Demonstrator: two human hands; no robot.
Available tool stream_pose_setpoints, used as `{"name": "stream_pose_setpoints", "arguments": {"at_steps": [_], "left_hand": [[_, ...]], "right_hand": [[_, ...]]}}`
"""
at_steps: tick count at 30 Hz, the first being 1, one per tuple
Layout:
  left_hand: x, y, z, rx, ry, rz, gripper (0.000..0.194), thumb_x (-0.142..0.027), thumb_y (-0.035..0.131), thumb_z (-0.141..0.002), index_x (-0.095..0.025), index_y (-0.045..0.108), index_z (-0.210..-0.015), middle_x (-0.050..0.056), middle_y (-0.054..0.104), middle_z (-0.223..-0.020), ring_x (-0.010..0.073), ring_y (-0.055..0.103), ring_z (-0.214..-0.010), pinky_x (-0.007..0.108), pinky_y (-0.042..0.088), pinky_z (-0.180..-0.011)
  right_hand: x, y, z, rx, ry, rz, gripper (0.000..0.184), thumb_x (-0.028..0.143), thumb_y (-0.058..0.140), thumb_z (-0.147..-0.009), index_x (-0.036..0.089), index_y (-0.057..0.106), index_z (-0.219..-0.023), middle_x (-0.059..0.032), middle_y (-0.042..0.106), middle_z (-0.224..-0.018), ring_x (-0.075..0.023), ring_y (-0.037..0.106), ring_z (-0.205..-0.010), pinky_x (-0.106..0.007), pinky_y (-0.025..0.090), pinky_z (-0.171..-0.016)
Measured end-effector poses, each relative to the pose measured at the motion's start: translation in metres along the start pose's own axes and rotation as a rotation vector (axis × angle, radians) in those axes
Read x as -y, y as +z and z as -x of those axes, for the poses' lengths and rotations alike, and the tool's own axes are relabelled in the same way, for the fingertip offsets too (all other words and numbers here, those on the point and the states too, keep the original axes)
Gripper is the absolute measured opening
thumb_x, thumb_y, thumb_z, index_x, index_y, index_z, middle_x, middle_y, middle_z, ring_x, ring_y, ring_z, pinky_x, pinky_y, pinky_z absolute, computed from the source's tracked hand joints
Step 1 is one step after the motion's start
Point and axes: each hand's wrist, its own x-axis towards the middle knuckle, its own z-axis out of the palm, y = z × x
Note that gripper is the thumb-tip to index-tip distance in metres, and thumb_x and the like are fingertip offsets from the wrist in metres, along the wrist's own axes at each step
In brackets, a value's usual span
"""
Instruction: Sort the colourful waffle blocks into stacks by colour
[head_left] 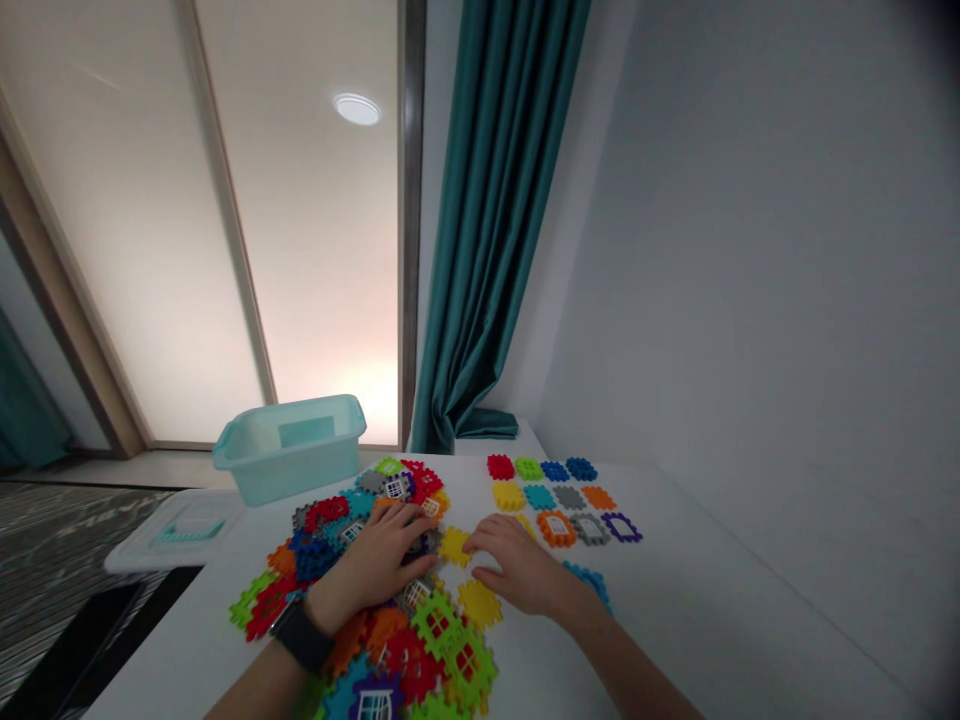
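Note:
My left hand [386, 555], with a dark watch on its wrist, rests over a pile of colourful plastic interlocking tiles [412, 660] with toothed edges. Its fingers are spread, and the pieces beneath the palm are hidden. To its right, my right hand [517, 565] reaches in with thumb and forefinger apart. The forefinger tip meets the edge of a yellow tile [454, 546] lying beside the pile. Another yellow tile [480, 604] lies just below the right thumb. Under the right forearm, a blue tile [589, 582] is partly covered.
Rows of single tiles lie at the right: red [500, 467], light green [529, 468], orange [556, 528], purple frame [622, 527] and others. A teal bin [300, 480] stands at the back left, near a translucent lid [176, 530]. The white table [675, 620] meets a wall.

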Motion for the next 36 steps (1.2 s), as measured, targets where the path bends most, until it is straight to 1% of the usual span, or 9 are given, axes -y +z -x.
{"name": "stream_pose_setpoints", "arguments": {"at_steps": [5,11,14,20,23,26,29,32,36], "left_hand": [[-0.003,-0.007,0.004,0.016,0.010,0.033,0.037,-0.039,0.062,-0.094,-0.029,0.062,-0.130,0.006,0.063,-0.131,0.0288,0.054,-0.122,0.045,0.037,-0.108],[-0.008,-0.010,0.013,0.021,0.041,0.047,0.037,-0.042,0.060,-0.094,-0.029,0.063,-0.129,0.005,0.062,-0.134,0.0282,0.055,-0.122,0.045,0.036,-0.110],[-0.010,-0.009,0.014,0.019,0.035,0.044,0.038,-0.044,0.061,-0.094,-0.029,0.063,-0.128,0.005,0.063,-0.134,0.0281,0.056,-0.121,0.044,0.036,-0.110],[-0.013,-0.009,0.015,0.046,0.028,0.028,0.038,-0.045,0.062,-0.093,-0.028,0.063,-0.128,0.005,0.062,-0.136,0.0287,0.056,-0.123,0.044,0.037,-0.109],[-0.013,-0.010,0.015,0.035,0.027,0.026,0.039,-0.046,0.064,-0.092,-0.028,0.063,-0.127,0.005,0.063,-0.134,0.0285,0.056,-0.122,0.044,0.037,-0.110],[-0.014,-0.011,0.015,0.013,0.020,0.020,0.041,-0.043,0.068,-0.089,-0.028,0.062,-0.127,0.006,0.064,-0.133,0.0289,0.057,-0.120,0.046,0.037,-0.110],[-0.016,-0.011,0.014,-0.007,0.003,0.003,0.049,-0.040,0.073,-0.085,-0.028,0.059,-0.131,0.006,0.062,-0.135,0.0304,0.055,-0.121,0.047,0.037,-0.110],[-0.018,-0.008,0.012,-0.047,0.005,-0.017,0.059,-0.042,0.077,-0.081,-0.027,0.056,-0.135,0.008,0.060,-0.136,0.0320,0.054,-0.123,0.048,0.038,-0.109],[-0.023,-0.006,0.011,-0.112,0.057,-0.030,0.056,-0.042,0.079,-0.080,-0.026,0.059,-0.129,0.009,0.062,-0.131,0.0320,0.055,-0.120,0.050,0.040,-0.106]], "right_hand": [[0.003,-0.003,0.014,0.013,0.022,-0.087,0.026,0.015,0.067,-0.083,0.024,0.067,-0.108,-0.0059,0.069,-0.111,-0.0246,0.059,-0.112,-0.042,0.040,-0.105],[0.005,-0.006,0.026,0.103,0.027,-0.124,0.046,0.023,0.078,-0.076,0.026,0.065,-0.120,-0.0066,0.067,-0.116,-0.0274,0.056,-0.116,-0.044,0.039,-0.106],[0.001,-0.004,0.029,0.128,0.043,-0.099,0.053,0.028,0.084,-0.070,0.026,0.065,-0.120,-0.0070,0.065,-0.118,-0.0290,0.054,-0.117,-0.046,0.037,-0.108],[-0.001,0.003,0.028,0.130,0.074,-0.090,0.050,0.028,0.086,-0.069,0.024,0.064,-0.114,-0.0064,0.061,-0.120,-0.0284,0.051,-0.120,-0.043,0.039,-0.107],[0.000,0.005,0.027,0.081,0.099,-0.066,0.050,0.025,0.085,-0.068,0.022,0.061,-0.111,-0.0076,0.059,-0.121,-0.0292,0.051,-0.118,-0.043,0.042,-0.104],[0.002,0.005,0.024,-0.022,0.123,-0.028,0.050,0.018,0.080,-0.070,0.021,0.057,-0.114,-0.0094,0.059,-0.122,-0.0310,0.051,-0.120,-0.045,0.041,-0.106],[0.009,0.007,0.020,-0.133,0.112,-0.016,0.050,0.012,0.073,-0.075,0.022,0.054,-0.120,-0.0101,0.060,-0.123,-0.0314,0.052,-0.122,-0.047,0.039,-0.108],[0.018,0.014,0.016,-0.212,0.085,-0.008,0.051,0.013,0.073,-0.076,0.022,0.052,-0.122,-0.0105,0.062,-0.120,-0.0317,0.055,-0.118,-0.049,0.041,-0.107],[0.028,0.026,0.012,-0.293,0.024,0.046,0.054,0.019,0.079,-0.077,0.021,0.051,-0.122,-0.0100,0.064,-0.116,-0.0322,0.058,-0.114,-0.054,0.042,-0.107]]}}
